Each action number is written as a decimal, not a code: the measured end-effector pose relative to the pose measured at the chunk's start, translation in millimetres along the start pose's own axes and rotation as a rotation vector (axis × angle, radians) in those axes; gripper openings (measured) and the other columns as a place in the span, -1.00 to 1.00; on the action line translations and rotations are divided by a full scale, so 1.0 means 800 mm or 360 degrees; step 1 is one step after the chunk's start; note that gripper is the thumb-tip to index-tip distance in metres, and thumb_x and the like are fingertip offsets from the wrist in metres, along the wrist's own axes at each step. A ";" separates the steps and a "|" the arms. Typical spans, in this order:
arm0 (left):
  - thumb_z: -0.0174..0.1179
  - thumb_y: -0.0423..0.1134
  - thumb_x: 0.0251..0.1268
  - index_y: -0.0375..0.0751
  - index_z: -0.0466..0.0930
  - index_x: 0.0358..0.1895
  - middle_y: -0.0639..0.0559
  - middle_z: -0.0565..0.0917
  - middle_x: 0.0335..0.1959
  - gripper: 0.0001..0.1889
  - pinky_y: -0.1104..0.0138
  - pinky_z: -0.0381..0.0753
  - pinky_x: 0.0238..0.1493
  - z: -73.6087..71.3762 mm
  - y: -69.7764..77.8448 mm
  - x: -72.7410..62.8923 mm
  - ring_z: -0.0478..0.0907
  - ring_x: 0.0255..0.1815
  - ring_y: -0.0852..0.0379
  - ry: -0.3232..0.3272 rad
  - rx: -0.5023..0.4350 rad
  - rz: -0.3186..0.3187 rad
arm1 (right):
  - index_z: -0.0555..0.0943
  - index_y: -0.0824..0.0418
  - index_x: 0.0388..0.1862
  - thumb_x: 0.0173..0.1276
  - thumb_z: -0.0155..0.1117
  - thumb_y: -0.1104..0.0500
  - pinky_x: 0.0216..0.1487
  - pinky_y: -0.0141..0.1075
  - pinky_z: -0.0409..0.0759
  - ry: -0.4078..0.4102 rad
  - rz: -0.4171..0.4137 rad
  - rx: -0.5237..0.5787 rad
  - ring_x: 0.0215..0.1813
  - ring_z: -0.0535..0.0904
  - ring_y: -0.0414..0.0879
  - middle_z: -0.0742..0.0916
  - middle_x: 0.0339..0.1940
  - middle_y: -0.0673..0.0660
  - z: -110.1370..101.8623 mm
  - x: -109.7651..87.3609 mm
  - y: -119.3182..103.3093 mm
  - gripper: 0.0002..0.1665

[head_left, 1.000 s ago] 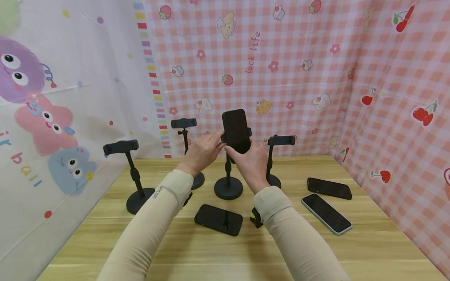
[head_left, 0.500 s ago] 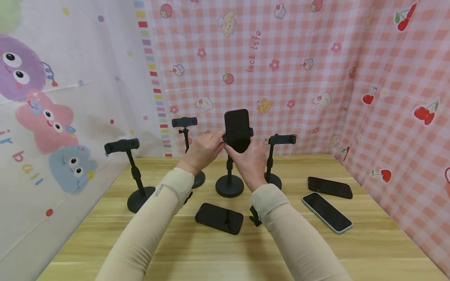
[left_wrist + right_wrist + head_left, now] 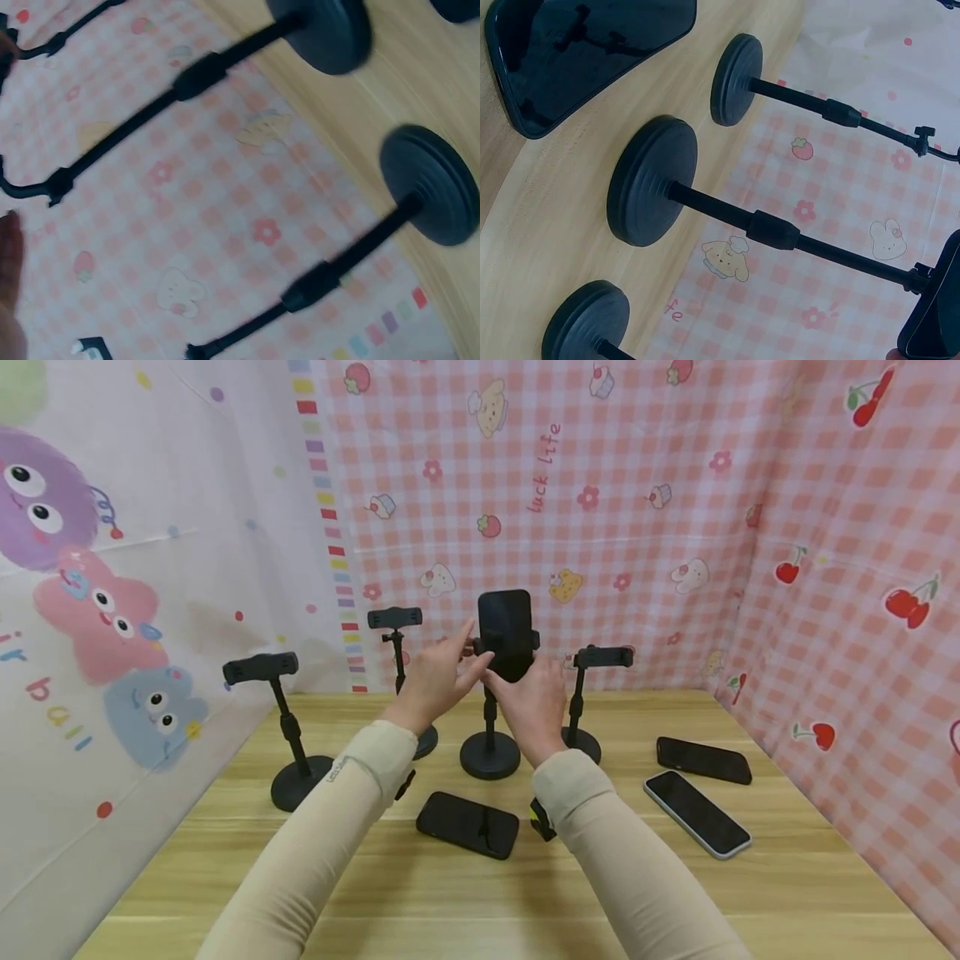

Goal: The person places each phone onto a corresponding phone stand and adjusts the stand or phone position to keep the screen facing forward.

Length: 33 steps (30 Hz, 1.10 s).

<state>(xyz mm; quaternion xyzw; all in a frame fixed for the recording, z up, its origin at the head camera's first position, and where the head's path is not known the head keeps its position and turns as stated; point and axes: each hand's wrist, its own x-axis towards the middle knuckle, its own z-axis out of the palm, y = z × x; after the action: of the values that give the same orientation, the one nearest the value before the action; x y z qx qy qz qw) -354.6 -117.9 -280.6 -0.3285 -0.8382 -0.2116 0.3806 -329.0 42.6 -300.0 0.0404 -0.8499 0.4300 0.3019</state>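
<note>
A black smartphone (image 3: 505,625) stands upright in the clamp of the middle phone stand (image 3: 490,757). My right hand (image 3: 537,700) holds the phone's lower part, thumb at the bottom left corner, the other fingers partly hidden behind the right side. My left hand (image 3: 432,685) is at the phone's left edge with thumb and forefinger spread apart, the thumb tip overlapping the phone's lower left in the head view. In the right wrist view the phone (image 3: 936,315) shows at the lower right, with a fingertip at its end. Only a sliver of the left hand (image 3: 10,277) enters the left wrist view.
Three more black stands hold no phone: one at left (image 3: 300,783), one behind my left hand (image 3: 395,618), one at right (image 3: 604,657). A black phone (image 3: 467,825) lies in front. Another black phone (image 3: 703,760) and a white-edged phone (image 3: 697,814) lie at right.
My left hand's thumb and forefinger, together at the phone's left edge before, have spread apart and moved off it slightly. The right hand keeps its hold; the phone has barely moved.
</note>
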 end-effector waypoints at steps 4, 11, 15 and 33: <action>0.10 0.11 0.48 -0.28 0.47 0.32 -0.14 0.72 -0.15 -0.41 0.15 0.66 -0.14 -0.002 0.012 0.011 0.68 -0.19 0.03 -0.0144 -0.0277 -0.0438 | 0.47 0.37 0.17 0.09 0.40 -0.44 0.00 -0.02 0.49 -0.0016 0.0002 0.0021 -0.04 0.43 0.09 0.53 0.00 0.23 -0.001 0.000 0.000 0.03; 0.13 0.01 0.48 -0.20 0.63 -0.07 -0.03 0.65 -0.38 -0.67 0.24 0.53 -0.36 -0.005 0.027 0.027 0.55 -0.40 0.06 -0.0153 -0.0478 -0.0730 | 0.44 0.39 0.24 0.09 0.44 -0.40 0.06 0.00 0.48 -0.0019 0.0012 0.0033 0.00 0.44 0.12 0.51 0.06 0.27 -0.003 0.000 -0.001 0.06; 0.10 -0.06 0.51 -0.21 0.56 -0.21 -0.04 0.54 -0.50 -0.73 0.28 0.40 -0.49 -0.003 0.031 0.030 0.45 -0.54 0.05 -0.0150 -0.0456 -0.0771 | 0.45 0.40 0.23 0.13 0.44 -0.35 0.06 0.00 0.48 -0.0040 0.0017 0.0020 0.00 0.44 0.12 0.52 0.04 0.28 -0.005 0.001 -0.001 0.00; 0.03 -0.09 0.56 -0.22 0.49 -0.14 -0.09 0.49 -0.44 -0.76 0.24 0.37 -0.43 -0.004 0.022 0.027 0.41 -0.48 -0.01 -0.0183 -0.0465 -0.0783 | 0.54 0.29 -0.05 0.63 -0.06 -0.06 -0.23 -0.07 0.47 -0.0336 -0.0037 0.0194 -0.26 0.52 0.11 0.59 -0.26 0.26 -0.030 0.039 0.002 -0.57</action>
<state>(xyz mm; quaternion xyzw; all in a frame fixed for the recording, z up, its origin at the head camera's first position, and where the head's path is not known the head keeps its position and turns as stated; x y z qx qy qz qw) -350.8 -99.2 -259.7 -0.1781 -0.8735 -0.3970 0.2185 -343.3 67.7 -273.7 0.1136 -0.8487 0.4708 0.2126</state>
